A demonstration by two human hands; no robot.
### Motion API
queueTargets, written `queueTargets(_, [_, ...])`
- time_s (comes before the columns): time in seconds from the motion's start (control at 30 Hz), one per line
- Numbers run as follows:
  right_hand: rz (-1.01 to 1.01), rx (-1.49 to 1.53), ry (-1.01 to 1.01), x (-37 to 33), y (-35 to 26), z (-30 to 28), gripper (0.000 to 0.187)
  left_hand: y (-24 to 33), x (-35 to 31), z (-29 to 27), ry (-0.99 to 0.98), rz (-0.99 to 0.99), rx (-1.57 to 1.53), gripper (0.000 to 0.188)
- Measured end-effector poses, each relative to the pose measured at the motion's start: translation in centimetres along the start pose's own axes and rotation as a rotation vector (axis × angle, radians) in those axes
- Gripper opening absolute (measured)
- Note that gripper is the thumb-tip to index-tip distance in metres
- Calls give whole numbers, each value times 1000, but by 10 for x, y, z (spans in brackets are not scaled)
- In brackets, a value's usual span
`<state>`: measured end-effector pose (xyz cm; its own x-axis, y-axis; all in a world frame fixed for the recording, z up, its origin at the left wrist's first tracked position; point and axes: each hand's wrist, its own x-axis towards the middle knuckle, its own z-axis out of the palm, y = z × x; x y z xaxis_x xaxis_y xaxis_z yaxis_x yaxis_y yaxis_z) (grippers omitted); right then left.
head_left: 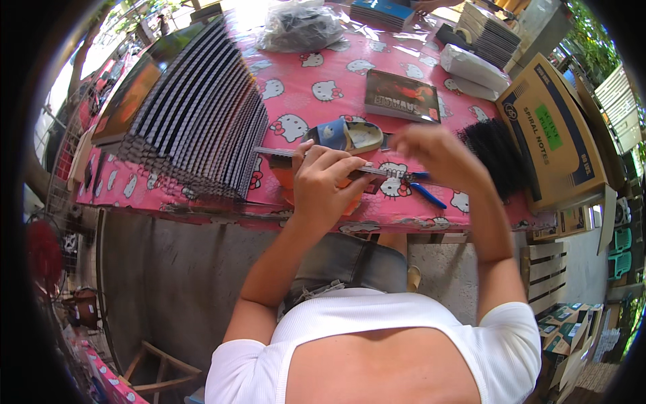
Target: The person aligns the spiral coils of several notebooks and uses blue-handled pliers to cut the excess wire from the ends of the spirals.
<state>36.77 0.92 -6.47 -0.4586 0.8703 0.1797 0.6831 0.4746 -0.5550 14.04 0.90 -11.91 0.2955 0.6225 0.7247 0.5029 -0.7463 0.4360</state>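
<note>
My left hand [321, 176] is closed around a thin notebook [272, 152], held nearly edge-on above the table's front edge, with an orange cover showing below. My right hand [437, 153] is raised just right of the notebook; its fingers are smeared by motion, so I cannot tell whether they hold anything. Below that hand are pliers [426, 194] with blue handles, close to the notebook's right end. Just beyond my left hand rests a blue and cream slipper [346, 137]. Farther back lies a dark-covered notebook [402, 97]. Black spiral coils [494, 156] are heaped beyond my right wrist.
A tall stack of notebooks [202, 111] leans on the left of the pink patterned table [296, 74]. A cardboard box [552, 131] stands at the right edge. Behind are a plastic-wrapped bundle [299, 28], a white packet [474, 69], more stacks [481, 34] and another person's hand [431, 5].
</note>
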Motion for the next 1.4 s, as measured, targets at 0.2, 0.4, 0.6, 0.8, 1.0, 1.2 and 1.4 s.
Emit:
queueTargets(0.2, [-67,-564,-163,69,84,82,49,1,9,12,105,58,-33,27])
queueTargets(0.4, [141,208,359,26,67,59,42,-10,4,9,132,52,-14,33])
queueTargets(0.6, [99,86,178,-2,85,26,51,-9,8,11,117,26,-68,33])
queueTargets(0.8, [14,467,116,3,73,18,49,-2,22,2,69,-87,-100,36])
queueTargets(1.0, [4,6,212,37,44,26,43,-19,14,-18,6,-145,211,38])
queueTargets(1.2, [-165,365,59,51,44,33,59,-42,3,-35,142,-281,249,52])
queueTargets(1.4, [-36,557,91,61,28,44,52,-67,-8,-23,231,-369,-207,62])
